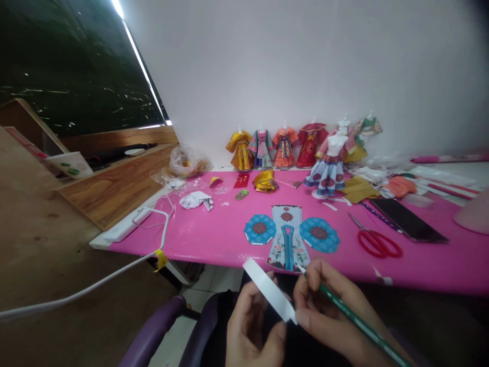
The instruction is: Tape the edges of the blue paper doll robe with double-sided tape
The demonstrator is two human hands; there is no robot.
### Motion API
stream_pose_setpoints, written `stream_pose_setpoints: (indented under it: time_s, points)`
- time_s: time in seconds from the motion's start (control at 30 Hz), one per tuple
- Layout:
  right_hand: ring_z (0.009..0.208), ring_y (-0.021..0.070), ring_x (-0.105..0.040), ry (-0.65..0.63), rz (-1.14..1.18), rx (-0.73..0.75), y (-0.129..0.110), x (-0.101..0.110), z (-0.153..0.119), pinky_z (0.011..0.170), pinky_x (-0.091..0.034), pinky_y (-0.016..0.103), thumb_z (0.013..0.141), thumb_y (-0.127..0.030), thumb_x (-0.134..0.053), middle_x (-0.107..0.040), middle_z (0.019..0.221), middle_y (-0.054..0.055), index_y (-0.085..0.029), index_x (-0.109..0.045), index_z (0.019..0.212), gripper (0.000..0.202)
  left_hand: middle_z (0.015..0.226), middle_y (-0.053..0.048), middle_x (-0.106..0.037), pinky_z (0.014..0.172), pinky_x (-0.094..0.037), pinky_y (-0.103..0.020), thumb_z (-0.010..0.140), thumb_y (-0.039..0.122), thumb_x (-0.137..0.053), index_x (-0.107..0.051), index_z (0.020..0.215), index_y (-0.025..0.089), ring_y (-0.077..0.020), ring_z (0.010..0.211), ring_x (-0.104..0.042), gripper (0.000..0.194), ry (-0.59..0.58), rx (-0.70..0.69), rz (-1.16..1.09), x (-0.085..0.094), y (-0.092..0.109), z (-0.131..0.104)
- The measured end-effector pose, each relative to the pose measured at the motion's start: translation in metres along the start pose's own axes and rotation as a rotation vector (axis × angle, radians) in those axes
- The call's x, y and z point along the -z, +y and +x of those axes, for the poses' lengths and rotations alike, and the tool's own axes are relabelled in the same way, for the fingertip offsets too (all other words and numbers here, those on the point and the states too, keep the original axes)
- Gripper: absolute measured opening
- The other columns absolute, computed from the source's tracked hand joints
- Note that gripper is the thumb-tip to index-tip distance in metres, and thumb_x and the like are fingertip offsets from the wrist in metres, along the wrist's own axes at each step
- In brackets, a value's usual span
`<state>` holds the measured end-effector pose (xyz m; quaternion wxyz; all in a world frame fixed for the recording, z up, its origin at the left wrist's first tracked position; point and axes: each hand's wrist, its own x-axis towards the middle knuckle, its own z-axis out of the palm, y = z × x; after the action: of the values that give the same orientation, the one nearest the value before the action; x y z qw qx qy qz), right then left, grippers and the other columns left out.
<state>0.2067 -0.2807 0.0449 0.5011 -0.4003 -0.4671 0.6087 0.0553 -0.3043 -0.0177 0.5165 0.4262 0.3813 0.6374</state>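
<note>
My left hand (254, 326) is closed around what looks like a roll of white tape (269, 290), seen edge-on, above my lap. At its lower end a small white tab sticks out, and the thumb of my right hand (328, 306) touches there. My right hand also grips a slim green pencil (355, 321), its pale tip pointing toward the table edge. Just beyond lies a white patterned paper dress piece (286, 219) with a blue neck slit. A round blue sleeve piece (260, 229) lies to its left and another blue piece (320, 235) to its right.
Red-handled scissors (376, 242) and a black phone (408, 219) lie at the right of the pink table (206, 234). Small dressed figures (284, 148) line the wall; a dress form (330, 163) stands before them. A white cable (114, 278) crosses the left edge.
</note>
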Motion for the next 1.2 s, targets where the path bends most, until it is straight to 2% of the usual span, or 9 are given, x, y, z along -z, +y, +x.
stream_pose_setpoints:
  time_s: [0.17, 0.3, 0.4, 0.67, 0.87, 1.07, 1.2]
  points:
    - [0.054, 0.0088, -0.044, -0.066, 0.088, -0.046, 0.012, 0.006, 0.003, 0.053, -0.029, 0.024, 0.063, -0.019, -0.078, -0.06, 0.065, -0.006, -0.025, -0.032, 0.076, 0.048, 0.112, -0.014, -0.076, 0.097, -0.056, -0.044, 0.076, 0.031, -0.081, -0.071, 0.113, 0.02, -0.0348, 0.11, -0.07, 0.039, -0.009, 0.015, 0.044, -0.004, 0.01, 0.004]
    - [0.053, 0.0085, -0.044, -0.093, 0.114, -0.068, 0.015, 0.008, 0.003, 0.052, -0.029, 0.022, 0.062, -0.015, -0.076, -0.06, 0.065, -0.007, -0.025, -0.033, 0.077, 0.047, 0.097, -0.01, -0.076, 0.087, -0.057, -0.036, 0.075, 0.036, -0.083, -0.074, 0.105, 0.02, -0.0283, 0.094, -0.071, 0.035, -0.02, -0.004, 0.057, -0.009, 0.017, 0.008]
    - [0.052, 0.0072, -0.044, -0.087, 0.127, -0.077, 0.013, 0.008, 0.003, 0.051, -0.026, 0.021, 0.062, -0.017, -0.077, -0.06, 0.065, -0.007, -0.025, -0.031, 0.076, 0.049, 0.087, -0.005, -0.074, 0.08, -0.055, -0.029, 0.076, 0.043, -0.083, -0.076, 0.098, 0.023, -0.0221, 0.085, -0.068, 0.031, -0.006, -0.001, 0.054, -0.012, 0.021, 0.01]
    - [0.052, 0.007, -0.044, -0.121, 0.127, -0.078, 0.012, 0.009, 0.003, 0.05, -0.027, 0.021, 0.064, -0.021, -0.08, -0.063, 0.066, -0.006, -0.025, -0.032, 0.078, 0.051, 0.084, -0.003, -0.073, 0.077, -0.052, -0.024, 0.077, 0.048, -0.082, -0.078, 0.098, 0.025, -0.019, 0.081, -0.064, 0.031, -0.001, 0.034, 0.034, -0.013, 0.023, 0.012]
    - [0.055, 0.0077, -0.048, -0.14, 0.194, -0.096, 0.016, 0.01, 0.003, 0.052, -0.032, 0.02, 0.064, -0.019, -0.081, -0.063, 0.068, -0.007, -0.026, -0.032, 0.079, 0.051, 0.083, -0.001, -0.073, 0.075, -0.051, -0.022, 0.079, 0.047, -0.08, -0.078, 0.098, 0.026, -0.017, 0.079, -0.064, 0.028, -0.007, -0.011, 0.046, -0.013, 0.021, 0.014]
    - [0.053, 0.0044, -0.048, -0.151, 0.215, -0.116, 0.004, 0.009, 0.003, 0.05, -0.028, 0.018, 0.064, -0.02, -0.086, -0.064, 0.066, -0.008, -0.024, -0.032, 0.077, 0.055, 0.083, -0.001, -0.074, 0.077, -0.053, -0.024, 0.08, 0.048, -0.079, -0.078, 0.096, 0.025, -0.0181, 0.081, -0.066, 0.028, 0.008, -0.067, 0.094, -0.013, 0.017, 0.015]
    - [0.053, 0.0039, -0.047, -0.16, 0.221, -0.106, 0.002, 0.009, 0.003, 0.05, -0.027, 0.018, 0.064, -0.022, -0.086, -0.064, 0.067, -0.008, -0.023, -0.035, 0.078, 0.054, 0.078, 0.0, -0.07, 0.072, -0.052, -0.022, 0.081, 0.049, -0.078, -0.078, 0.095, 0.026, -0.0158, 0.074, -0.062, 0.027, 0.014, -0.081, 0.132, -0.009, 0.014, 0.016]
